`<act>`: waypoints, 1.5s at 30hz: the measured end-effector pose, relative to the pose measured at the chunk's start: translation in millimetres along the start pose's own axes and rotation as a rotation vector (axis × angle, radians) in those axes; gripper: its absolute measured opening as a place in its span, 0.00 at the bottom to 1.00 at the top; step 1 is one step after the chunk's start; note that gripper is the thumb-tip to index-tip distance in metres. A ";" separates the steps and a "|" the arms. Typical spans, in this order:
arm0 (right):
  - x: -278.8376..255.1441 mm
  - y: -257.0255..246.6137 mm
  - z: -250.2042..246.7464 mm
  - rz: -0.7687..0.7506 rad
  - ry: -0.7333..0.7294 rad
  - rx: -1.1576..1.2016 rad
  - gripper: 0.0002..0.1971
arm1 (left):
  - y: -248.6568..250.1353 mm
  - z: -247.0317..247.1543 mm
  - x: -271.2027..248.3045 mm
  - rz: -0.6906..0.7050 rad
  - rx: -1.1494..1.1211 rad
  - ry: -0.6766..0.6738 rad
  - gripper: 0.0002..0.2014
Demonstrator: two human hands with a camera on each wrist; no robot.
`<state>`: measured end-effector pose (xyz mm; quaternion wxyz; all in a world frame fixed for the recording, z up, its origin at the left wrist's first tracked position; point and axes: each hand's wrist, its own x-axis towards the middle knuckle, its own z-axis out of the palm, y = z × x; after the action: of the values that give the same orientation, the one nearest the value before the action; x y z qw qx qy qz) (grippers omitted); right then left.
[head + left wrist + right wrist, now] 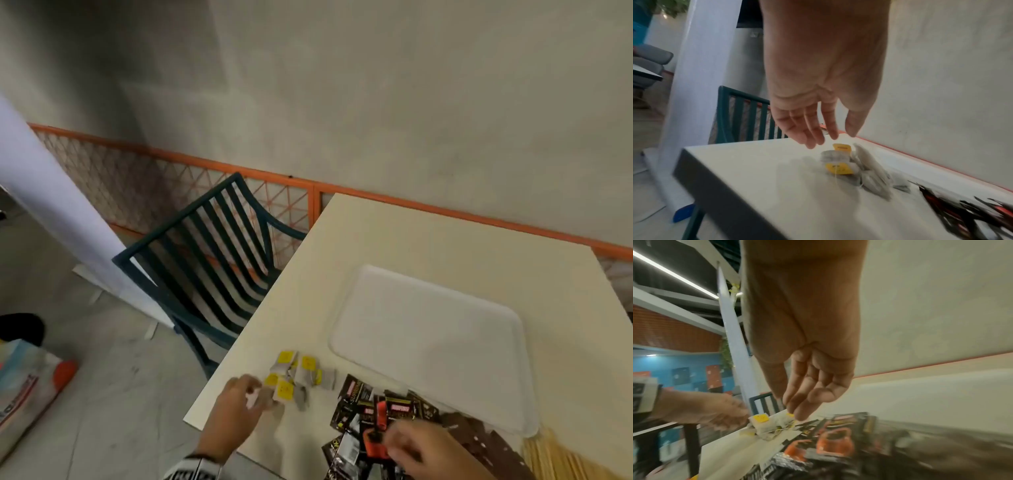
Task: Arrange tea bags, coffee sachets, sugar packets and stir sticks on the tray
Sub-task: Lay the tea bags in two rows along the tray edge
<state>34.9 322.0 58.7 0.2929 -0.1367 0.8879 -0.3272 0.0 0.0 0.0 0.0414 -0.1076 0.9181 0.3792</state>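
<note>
A white tray [435, 342] lies bare on the cream table [428, 236]. At its near left corner sits a heap of tea bags [294, 377] with yellow tags [840, 168]. My left hand [239, 401] hovers just left of them, fingers [813, 138] extended and holding nothing. Black and red coffee sachets [376, 407] are piled in front of the tray. Above them my right hand [424, 445] hangs with relaxed fingers [797, 408], empty. Brown sugar packets [469, 435] and pale stir sticks [561, 459] lie to the right.
A dark green slatted chair [212, 267] stands against the table's left edge. A white pillar [51, 205] rises behind it, and an orange-framed mesh barrier [171, 178] runs along the wall. A bag [24, 387] sits on the floor at left.
</note>
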 end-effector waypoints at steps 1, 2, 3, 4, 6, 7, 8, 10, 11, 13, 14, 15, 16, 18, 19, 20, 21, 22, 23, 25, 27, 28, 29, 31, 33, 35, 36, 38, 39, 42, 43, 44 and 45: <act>22.1 -14.7 6.2 -0.015 0.023 -0.009 0.04 | 0.8 1.6 8.5 -0.031 -0.017 -0.017 0.10; 43.7 -36.6 9.2 0.002 0.086 -0.029 0.06 | 7.0 1.7 15.2 -0.093 -0.022 -0.038 0.19; 60.2 -45.1 15.3 -0.038 0.115 -0.054 0.08 | 11.1 2.9 22.4 -0.169 -0.033 -0.089 0.29; 76.3 -56.5 20.8 -0.049 0.131 -0.109 0.10 | 17.3 3.5 28.2 -0.237 -0.040 -0.126 0.38; 105.9 -65.4 29.8 -0.022 0.190 -0.152 0.14 | 23.7 8.5 36.2 -0.296 0.031 -0.181 0.50; 119.5 -68.1 32.7 0.005 0.224 -0.167 0.16 | 22.5 11.2 40.5 -0.295 0.080 -0.195 0.54; 131.5 -70.7 35.9 0.032 0.264 -0.181 0.17 | 22.4 13.0 43.8 -0.287 0.113 -0.223 0.56; 149.6 -76.3 41.0 0.097 0.327 -0.212 0.20 | 24.9 14.4 48.0 -0.264 0.076 -0.297 0.55; 156.6 -76.8 42.7 0.139 0.333 -0.243 0.22 | 24.7 15.9 49.5 -0.240 0.039 -0.333 0.51; 166.7 -76.6 45.8 0.204 0.319 -0.326 0.25 | 26.1 16.4 49.0 -0.177 0.018 -0.398 0.42; 170.2 -77.1 47.5 0.227 0.311 -0.349 0.26 | 24.6 16.8 48.8 -0.145 0.009 -0.409 0.38; 173.4 -78.4 49.3 0.246 0.300 -0.364 0.27 | 22.4 17.1 48.1 -0.114 -0.021 -0.407 0.35; 177.0 -78.4 51.5 0.250 0.295 -0.371 0.27 | 19.3 17.3 46.8 -0.091 -0.066 -0.401 0.33; 183.2 -79.3 53.6 0.282 0.244 -0.381 0.27 | 13.0 18.2 45.1 -0.075 -0.178 -0.356 0.28; 186.6 -79.0 54.0 0.296 0.210 -0.368 0.26 | 10.5 18.4 44.7 -0.072 -0.230 -0.326 0.26; 190.4 -77.5 54.1 0.303 0.189 -0.346 0.24 | 9.1 18.5 44.8 -0.069 -0.269 -0.305 0.23; 193.5 -75.7 54.0 0.295 0.178 -0.322 0.20 | 8.4 18.6 44.8 -0.061 -0.292 -0.291 0.21; 194.5 -75.0 52.5 0.282 0.175 -0.295 0.12 | 7.8 18.9 45.3 -0.049 -0.305 -0.285 0.20; 194.6 -73.7 50.7 0.267 0.172 -0.250 0.07 | 7.1 19.3 46.0 -0.032 -0.320 -0.278 0.19; 189.9 -72.4 44.4 0.257 0.169 -0.183 0.07 | 4.5 18.5 47.3 -0.021 -0.382 -0.251 0.16; 182.7 -70.2 34.6 0.246 0.212 -0.104 0.09 | 2.5 14.6 48.5 -0.048 -0.479 -0.228 0.13; 178.4 -68.9 29.3 0.242 0.252 -0.032 0.06 | 1.4 11.9 49.3 -0.066 -0.531 -0.217 0.12; 173.6 -66.7 24.3 0.236 0.292 0.049 0.05 | -0.2 9.8 50.3 -0.085 -0.578 -0.208 0.12; 165.7 -62.8 15.9 0.225 0.360 0.202 0.09 | -5.2 6.4 52.2 -0.120 -0.667 -0.193 0.11; 156.8 -62.7 10.7 0.187 0.395 0.335 0.08 | -11.8 4.7 54.0 -0.147 -0.732 -0.190 0.11; 151.8 -65.6 13.3 0.154 0.331 0.488 0.08 | -18.9 3.7 55.2 -0.179 -0.783 -0.197 0.10; 150.8 -68.7 17.8 0.131 0.262 0.548 0.09 | -20.9 3.0 55.5 -0.193 -0.800 -0.204 0.10; 152.7 -75.6 30.6 0.096 0.133 0.486 0.11 | -22.2 1.9 56.0 -0.203 -0.819 -0.214 0.11; 154.6 -78.8 37.8 0.080 0.097 0.356 0.14 | -21.7 1.5 55.1 -0.203 -0.824 -0.222 0.10; 162.5 -81.9 58.0 0.051 0.072 -0.025 0.27 | -18.7 0.8 51.8 -0.204 -0.838 -0.236 0.11; 163.1 -82.2 62.5 0.053 0.062 -0.095 0.30 | -18.0 0.9 50.3 -0.207 -0.847 -0.238 0.11; 163.2 -82.4 66.1 0.055 0.044 -0.158 0.31 | -17.5 0.7 49.1 -0.210 -0.853 -0.238 0.11; 163.2 -81.7 68.7 0.061 0.021 -0.200 0.32 | -17.4 0.6 47.8 -0.214 -0.853 -0.234 0.12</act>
<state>-48.1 155.6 0.2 0.2781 -0.1346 0.9231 -0.2291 -42.6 -19.6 -19.9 0.1359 -0.1658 0.6526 0.7268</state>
